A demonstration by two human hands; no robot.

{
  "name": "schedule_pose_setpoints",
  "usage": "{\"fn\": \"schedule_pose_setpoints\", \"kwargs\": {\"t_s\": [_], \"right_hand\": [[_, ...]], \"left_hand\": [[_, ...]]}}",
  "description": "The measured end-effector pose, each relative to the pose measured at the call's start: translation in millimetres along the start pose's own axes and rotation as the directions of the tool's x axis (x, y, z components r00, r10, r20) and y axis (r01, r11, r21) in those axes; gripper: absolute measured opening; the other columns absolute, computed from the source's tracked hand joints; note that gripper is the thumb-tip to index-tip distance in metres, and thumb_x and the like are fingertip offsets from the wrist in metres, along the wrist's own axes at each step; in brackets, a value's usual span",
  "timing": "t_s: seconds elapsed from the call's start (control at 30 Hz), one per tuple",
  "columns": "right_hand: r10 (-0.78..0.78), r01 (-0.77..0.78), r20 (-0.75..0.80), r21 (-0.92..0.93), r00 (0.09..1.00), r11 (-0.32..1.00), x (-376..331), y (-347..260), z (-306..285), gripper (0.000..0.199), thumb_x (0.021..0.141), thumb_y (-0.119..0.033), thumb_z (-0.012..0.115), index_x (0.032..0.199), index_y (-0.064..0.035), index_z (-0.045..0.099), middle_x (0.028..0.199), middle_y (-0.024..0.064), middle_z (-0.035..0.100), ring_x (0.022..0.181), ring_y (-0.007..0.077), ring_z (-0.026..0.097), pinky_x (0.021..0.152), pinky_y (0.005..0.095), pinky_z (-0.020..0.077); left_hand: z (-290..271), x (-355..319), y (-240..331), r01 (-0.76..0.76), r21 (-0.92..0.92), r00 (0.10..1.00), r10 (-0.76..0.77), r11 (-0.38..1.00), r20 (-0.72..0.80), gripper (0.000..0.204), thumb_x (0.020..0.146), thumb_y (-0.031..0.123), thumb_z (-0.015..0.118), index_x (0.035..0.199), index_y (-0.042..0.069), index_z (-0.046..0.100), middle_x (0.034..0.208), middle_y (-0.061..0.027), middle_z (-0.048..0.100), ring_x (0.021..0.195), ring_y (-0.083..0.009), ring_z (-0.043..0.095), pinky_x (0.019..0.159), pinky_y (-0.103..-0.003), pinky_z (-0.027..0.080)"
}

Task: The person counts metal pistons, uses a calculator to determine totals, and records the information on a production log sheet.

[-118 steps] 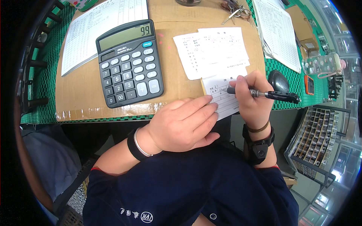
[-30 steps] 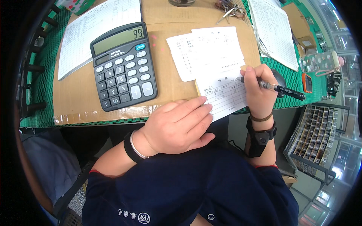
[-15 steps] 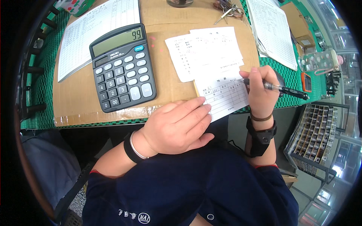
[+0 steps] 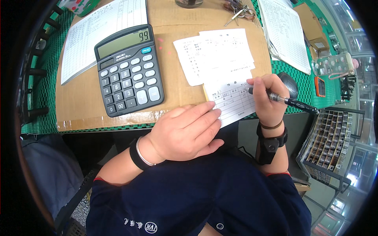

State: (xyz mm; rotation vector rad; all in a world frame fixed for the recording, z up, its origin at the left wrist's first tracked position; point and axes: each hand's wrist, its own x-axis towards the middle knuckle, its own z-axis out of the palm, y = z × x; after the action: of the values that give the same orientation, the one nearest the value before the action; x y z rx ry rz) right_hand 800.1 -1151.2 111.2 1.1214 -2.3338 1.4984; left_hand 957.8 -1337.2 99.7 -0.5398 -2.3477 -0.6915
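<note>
A small white form slip (image 4: 232,106) with a printed grid and some handwriting lies at the table's near edge. My left hand (image 4: 189,131) rests with outstretched fingers on the slip's lower left side. Pinched in my right hand (image 4: 269,98) is a black pen (image 4: 295,104), its tip at the right-hand columns of the slip. Just above lie loose printed slips (image 4: 220,53), overlapping the form's top. To the left sits a large black calculator (image 4: 130,70) with a lit display.
Cardboard (image 4: 173,90) covers the green mat. Record sheets lie upper left (image 4: 106,35) and upper right (image 4: 283,35). Beside my right hand is a black mouse (image 4: 289,84). Farther right are an orange-edged phone (image 4: 320,86), a clear bottle (image 4: 332,64) and a rack of metal parts (image 4: 327,137). Keys (image 4: 236,15) lie at the back.
My right hand has shifted slightly down and left with the pen, uncovering more of the mouse. My left hand stays in place on the slip.
</note>
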Motion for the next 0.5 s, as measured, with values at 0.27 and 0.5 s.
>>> {"fn": "schedule_pose_setpoints", "kwargs": {"t_s": [0.27,0.5], "right_hand": [[-0.014,0.014,0.018,-0.02,1.0,1.0,2.8,-5.0,2.5,0.03,0.089,-0.005,0.071,0.066,-0.0037,0.051,0.057,0.0037,0.049,0.05,0.0112,0.041,0.048,0.0289,0.0333],[-0.061,0.063,0.035,-0.059,0.998,0.996,2.8,-2.2,2.0,0.031,0.089,-0.005,0.071,0.066,-0.0037,0.051,0.057,0.0038,0.048,0.05,0.0111,0.041,0.048,0.0285,0.0332]], "left_hand": [[-0.2,0.0,0.4,0.003,0.004,1.0,-0.003,1.0,0.001,0.03,0.077,0.027,0.079,0.093,0.003,0.072,0.102,-0.0095,0.072,0.099,-0.0271,0.071,0.072,-0.031,0.056],[-0.4,0.7,0.7,0.001,0.005,1.0,-0.001,1.0,0.003,0.029,0.077,0.027,0.079,0.092,0.003,0.072,0.102,-0.0097,0.073,0.099,-0.0271,0.071,0.073,-0.031,0.056]]}}
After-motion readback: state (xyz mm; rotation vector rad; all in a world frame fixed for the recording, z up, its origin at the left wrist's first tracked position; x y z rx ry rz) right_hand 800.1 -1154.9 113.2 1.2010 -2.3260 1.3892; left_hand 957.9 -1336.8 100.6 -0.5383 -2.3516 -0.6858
